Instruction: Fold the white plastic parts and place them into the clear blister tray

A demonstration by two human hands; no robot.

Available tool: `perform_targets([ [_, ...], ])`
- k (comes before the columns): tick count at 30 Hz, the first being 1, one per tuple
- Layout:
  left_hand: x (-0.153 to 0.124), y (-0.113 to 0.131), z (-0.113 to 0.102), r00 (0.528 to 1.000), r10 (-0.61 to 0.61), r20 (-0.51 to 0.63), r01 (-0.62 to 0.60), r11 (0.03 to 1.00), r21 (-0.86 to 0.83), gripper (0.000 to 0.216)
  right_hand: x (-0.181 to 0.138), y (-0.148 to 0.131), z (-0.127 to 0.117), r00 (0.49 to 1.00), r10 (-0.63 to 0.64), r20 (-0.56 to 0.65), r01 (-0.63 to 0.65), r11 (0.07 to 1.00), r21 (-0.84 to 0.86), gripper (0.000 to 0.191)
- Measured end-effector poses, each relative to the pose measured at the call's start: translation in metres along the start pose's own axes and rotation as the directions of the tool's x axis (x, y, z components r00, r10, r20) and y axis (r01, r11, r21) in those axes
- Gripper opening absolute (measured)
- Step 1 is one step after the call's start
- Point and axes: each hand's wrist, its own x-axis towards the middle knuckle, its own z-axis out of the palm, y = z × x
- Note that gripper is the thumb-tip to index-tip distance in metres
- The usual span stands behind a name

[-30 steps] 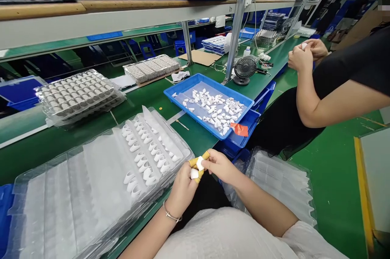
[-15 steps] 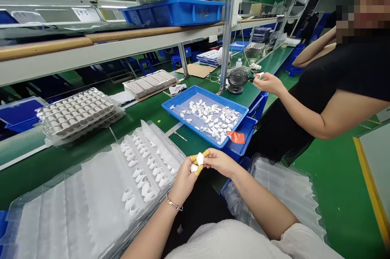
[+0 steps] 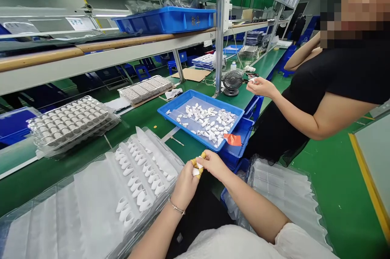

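Over my lap, my left hand, with yellow covers on its fingertips, is closed around a small white curved piece. My right hand meets it there, its fingers pinched at a second bit of white that they mostly hide. Whether these are one piece or two I cannot tell for sure. To the left, a clear plastic tray lined with white sheets carries rows of similar white pieces. Beyond my hands, a blue tray holds many loose ones.
At right a co-worker in black holds a small white item in one hand. A black fan stands beside a metal post. Stacked blister trays sit at the back left. An orange-red slip lies on the blue tray's corner.
My right fingers have moved over the white piece between my hands, so less of it shows. The whole view has shifted slightly, and the co-worker's hand appears a little further left.
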Motion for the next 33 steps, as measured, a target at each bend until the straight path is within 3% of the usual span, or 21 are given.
perform_targets([
  [3, -0.001, 0.001, 0.0, 1.0, 0.016, 0.005, -0.017, 1.0, 0.018, 0.02, 0.004, 0.004, 0.004, 0.998, 0.042, -0.049, -0.039, 0.998, 0.051, 0.045],
  [9, -0.002, 0.004, -0.001, 0.999, 0.014, 0.029, -0.013, 0.999, -0.03, 0.023, 0.003, 0.003, 0.005, 0.986, 0.168, -0.004, -0.163, 0.963, 0.215, 0.051],
  [16, -0.001, 0.006, 0.0, 1.0, 0.001, 0.032, 0.001, 0.998, -0.064, 0.022, -0.005, -0.002, 0.005, 0.981, 0.192, 0.034, -0.193, 0.938, 0.289, 0.05],
  [18, -0.001, 0.004, 0.0, 1.0, -0.013, 0.024, 0.015, 0.998, -0.062, 0.022, -0.008, 0.0, 0.006, 0.992, 0.122, 0.033, -0.126, 0.969, 0.215, 0.046],
  [20, 0.0, 0.002, 0.001, 0.999, -0.032, 0.01, 0.033, 0.998, -0.058, 0.019, -0.008, 0.002, 0.007, 0.999, -0.016, 0.029, 0.015, 1.0, 0.027, 0.039],
  [23, -0.002, 0.001, 0.001, 0.998, -0.068, 0.01, 0.069, 0.992, -0.103, 0.026, 0.004, -0.004, 0.0, 0.988, -0.154, 0.022, 0.155, 0.97, -0.187, 0.03],
  [25, -0.005, 0.001, 0.001, 0.985, -0.162, 0.053, 0.171, 0.95, -0.261, 0.038, 0.022, -0.015, -0.01, 0.975, -0.206, -0.081, 0.179, 0.949, -0.26, 0.033],
  [28, -0.012, 0.003, -0.002, 0.945, -0.293, 0.149, 0.328, 0.819, -0.471, 0.039, 0.052, -0.034, -0.028, 0.898, -0.339, -0.282, 0.173, 0.858, -0.483, 0.039],
  [30, -0.017, 0.005, -0.005, 0.931, -0.32, 0.177, 0.364, 0.772, -0.521, 0.036, 0.068, -0.041, -0.037, 0.871, -0.377, -0.316, 0.14, 0.806, -0.576, 0.042],
  [33, -0.025, 0.01, -0.013, 0.909, -0.36, 0.21, 0.409, 0.671, -0.618, 0.037, 0.081, -0.039, -0.045, 0.885, -0.347, -0.309, 0.106, 0.798, -0.593, 0.044],
])
